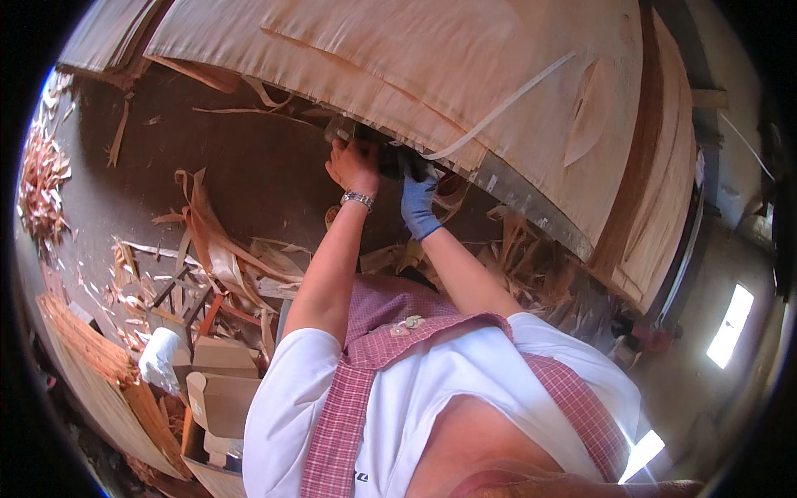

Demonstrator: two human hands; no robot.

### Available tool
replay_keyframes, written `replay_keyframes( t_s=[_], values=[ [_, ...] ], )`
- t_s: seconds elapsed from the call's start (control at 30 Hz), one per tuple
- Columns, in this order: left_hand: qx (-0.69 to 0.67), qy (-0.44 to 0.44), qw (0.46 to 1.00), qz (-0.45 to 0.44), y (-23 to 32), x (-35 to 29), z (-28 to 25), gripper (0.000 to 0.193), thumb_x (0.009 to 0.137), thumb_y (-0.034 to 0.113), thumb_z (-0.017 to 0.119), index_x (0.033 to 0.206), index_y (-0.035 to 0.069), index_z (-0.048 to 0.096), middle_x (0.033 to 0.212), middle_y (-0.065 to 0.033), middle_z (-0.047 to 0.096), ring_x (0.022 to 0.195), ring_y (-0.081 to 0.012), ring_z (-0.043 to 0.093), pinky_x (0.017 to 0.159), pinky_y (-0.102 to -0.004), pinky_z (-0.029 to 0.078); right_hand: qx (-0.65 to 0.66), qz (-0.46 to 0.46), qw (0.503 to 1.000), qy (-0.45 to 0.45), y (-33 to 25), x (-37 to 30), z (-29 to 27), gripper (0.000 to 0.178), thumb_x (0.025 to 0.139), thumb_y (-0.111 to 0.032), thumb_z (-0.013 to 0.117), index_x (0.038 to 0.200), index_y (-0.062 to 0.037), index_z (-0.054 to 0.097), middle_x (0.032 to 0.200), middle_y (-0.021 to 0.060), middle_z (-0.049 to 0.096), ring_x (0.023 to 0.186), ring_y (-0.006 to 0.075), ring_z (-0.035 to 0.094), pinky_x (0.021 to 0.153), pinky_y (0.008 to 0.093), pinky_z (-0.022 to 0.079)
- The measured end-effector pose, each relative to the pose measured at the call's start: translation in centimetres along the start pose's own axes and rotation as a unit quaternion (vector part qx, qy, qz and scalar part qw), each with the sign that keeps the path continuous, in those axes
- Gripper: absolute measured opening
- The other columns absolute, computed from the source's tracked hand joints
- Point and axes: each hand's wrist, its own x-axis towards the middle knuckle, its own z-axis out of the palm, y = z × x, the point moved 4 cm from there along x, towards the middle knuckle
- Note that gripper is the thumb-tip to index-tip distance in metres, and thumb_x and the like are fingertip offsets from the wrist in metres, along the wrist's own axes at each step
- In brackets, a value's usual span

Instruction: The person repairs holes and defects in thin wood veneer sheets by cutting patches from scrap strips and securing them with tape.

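My left hand [355, 168], bare with a metal-banded watch at the wrist, reaches up to the near edge of a stack of wood veneer sheets [415, 62]. Its fingers are curled against a dark object [387, 158] in the shade under that edge; the object's kind does not show. Close on its right is my right hand [419, 202], in a blue glove with dark fingers. Those fingers are bent at the same dark object and partly lost in shadow. A pale narrow strip [506, 104] curves across the sheets from beside the right hand.
A metal strip [540, 207] runs along the stack's edge on the right. Veneer scraps [212, 232] litter the floor. At lower left are a cardboard box [222, 394], a white roll [162, 358] and more stacked sheets [100, 390].
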Motion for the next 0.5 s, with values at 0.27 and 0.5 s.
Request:
replay_keyframes(
  t_s=[0.27,0.5],
  values=[
    [0.133,0.135,0.98,0.063,-10.0,3.3,-13.2,0.016,0.082,0.03,0.065,0.082,0.015,0.069,0.084,-0.0105,0.061,0.083,-0.029,0.06,0.07,-0.0428,0.05,-0.01,0.003,0.999,-0.044,-0.9,0.8,0.3,0.023,0.085,-0.019,0.069,0.097,0.0004,0.067,0.098,0.012,0.07,0.09,0.0218,0.064,0.083,0.0357,0.048],
    [0.309,0.121,0.931,-0.155,-39.2,3.7,-40.6,0.023,0.087,0.029,0.062,0.081,0.007,0.064,0.075,-0.0085,0.063,0.066,-0.0193,0.059,0.056,-0.0355,0.048,-0.172,0.097,0.98,0.021,2.1,0.4,1.0,0.054,0.085,-0.039,0.066,0.12,0.0016,0.057,0.111,0.0217,0.06,0.101,0.0361,0.058,0.084,0.0445,0.047]
  ],
)
